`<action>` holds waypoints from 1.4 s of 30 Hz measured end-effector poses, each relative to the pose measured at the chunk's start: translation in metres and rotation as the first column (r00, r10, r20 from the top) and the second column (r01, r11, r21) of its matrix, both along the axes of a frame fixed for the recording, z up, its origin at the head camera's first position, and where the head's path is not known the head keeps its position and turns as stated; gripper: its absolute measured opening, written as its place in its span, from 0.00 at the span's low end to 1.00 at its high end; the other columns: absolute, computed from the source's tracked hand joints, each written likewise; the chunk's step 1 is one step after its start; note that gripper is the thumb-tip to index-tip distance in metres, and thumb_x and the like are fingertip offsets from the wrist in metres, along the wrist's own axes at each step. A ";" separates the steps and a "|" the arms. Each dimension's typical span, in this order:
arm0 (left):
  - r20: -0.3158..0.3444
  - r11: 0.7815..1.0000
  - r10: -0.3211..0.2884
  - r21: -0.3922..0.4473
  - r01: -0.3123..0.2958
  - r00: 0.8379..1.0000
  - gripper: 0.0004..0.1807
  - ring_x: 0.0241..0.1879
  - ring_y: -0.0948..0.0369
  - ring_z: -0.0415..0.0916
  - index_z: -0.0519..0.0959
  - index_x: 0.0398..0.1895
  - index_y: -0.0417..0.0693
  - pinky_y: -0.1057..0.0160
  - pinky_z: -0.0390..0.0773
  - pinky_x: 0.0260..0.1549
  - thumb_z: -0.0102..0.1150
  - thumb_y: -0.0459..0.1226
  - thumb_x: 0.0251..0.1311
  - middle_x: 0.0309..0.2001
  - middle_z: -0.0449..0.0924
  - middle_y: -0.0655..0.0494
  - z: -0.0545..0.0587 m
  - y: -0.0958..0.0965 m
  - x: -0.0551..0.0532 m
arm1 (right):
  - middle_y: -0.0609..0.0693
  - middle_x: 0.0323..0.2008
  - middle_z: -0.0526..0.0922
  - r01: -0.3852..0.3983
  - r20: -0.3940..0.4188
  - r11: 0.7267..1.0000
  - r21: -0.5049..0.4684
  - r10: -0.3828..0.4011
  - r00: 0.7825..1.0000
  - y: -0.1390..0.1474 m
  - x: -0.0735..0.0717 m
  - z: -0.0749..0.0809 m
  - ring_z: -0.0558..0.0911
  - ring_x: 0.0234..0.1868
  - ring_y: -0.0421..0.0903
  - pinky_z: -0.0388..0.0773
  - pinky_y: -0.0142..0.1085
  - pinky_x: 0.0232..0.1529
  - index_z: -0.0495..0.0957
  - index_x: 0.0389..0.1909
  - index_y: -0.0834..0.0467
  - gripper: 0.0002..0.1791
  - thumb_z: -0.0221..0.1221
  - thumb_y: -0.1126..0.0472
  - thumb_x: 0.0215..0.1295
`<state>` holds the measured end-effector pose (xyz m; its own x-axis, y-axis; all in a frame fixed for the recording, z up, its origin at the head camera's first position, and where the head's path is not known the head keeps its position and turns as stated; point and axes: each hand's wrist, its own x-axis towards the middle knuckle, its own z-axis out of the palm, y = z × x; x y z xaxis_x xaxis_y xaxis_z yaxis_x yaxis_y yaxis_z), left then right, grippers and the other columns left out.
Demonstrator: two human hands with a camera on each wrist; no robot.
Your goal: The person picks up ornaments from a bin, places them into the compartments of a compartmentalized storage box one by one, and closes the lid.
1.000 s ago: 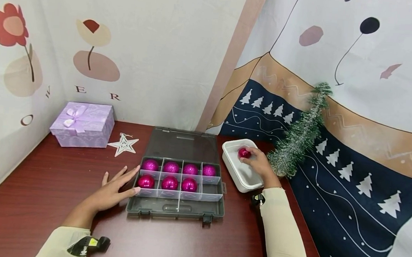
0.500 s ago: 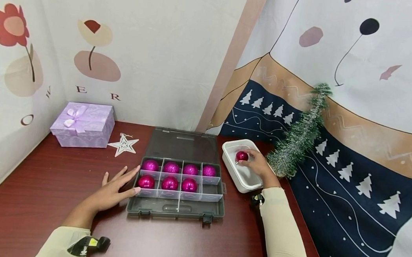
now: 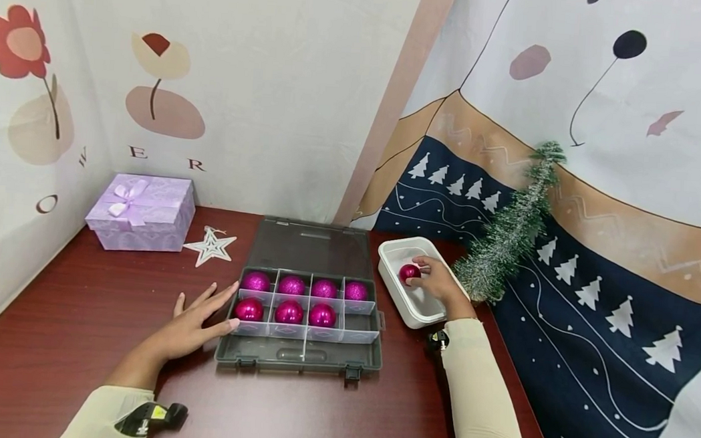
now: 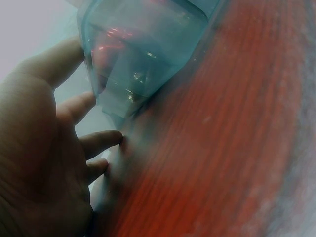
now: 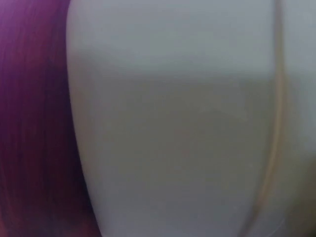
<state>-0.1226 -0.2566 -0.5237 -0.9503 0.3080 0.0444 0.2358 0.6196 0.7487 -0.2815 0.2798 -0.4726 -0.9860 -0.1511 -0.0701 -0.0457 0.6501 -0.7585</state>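
Since 0.5 s ago, R hand [image 3: 437,281] & its shiny magenta bauble [image 3: 409,273] have shifted slightly down-left in the head view. Smoky plastic compartment case [image 3: 263,358] on the table [image 3: 72,336] has 7 other baubles [image 3: 289,312], front-right cell [image 3: 361,321] vacant; just R of it, white tub [image 3: 416,302] sits under the R hand, whose thumb & fingertips pinch the bauble, exact height unclear, while L hand [image 3: 190,330], spread, holding nothing, touches the case's L edge. Smooth, round bauble could prob. slip if pinched loosely, & case might skid if L hand pushes.
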 end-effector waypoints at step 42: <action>-0.001 1.000 -0.002 0.002 0.002 1.000 0.45 0.86 0.25 0.41 0.56 0.90 0.57 0.17 0.16 0.73 0.63 0.53 0.75 0.86 0.58 0.38 0.002 0.000 0.001 | 0.71 0.69 0.79 0.035 -0.141 0.999 -0.011 -0.036 0.989 0.007 0.037 0.023 0.81 0.67 0.71 0.84 0.55 0.63 0.74 0.73 0.69 0.30 0.66 0.70 0.73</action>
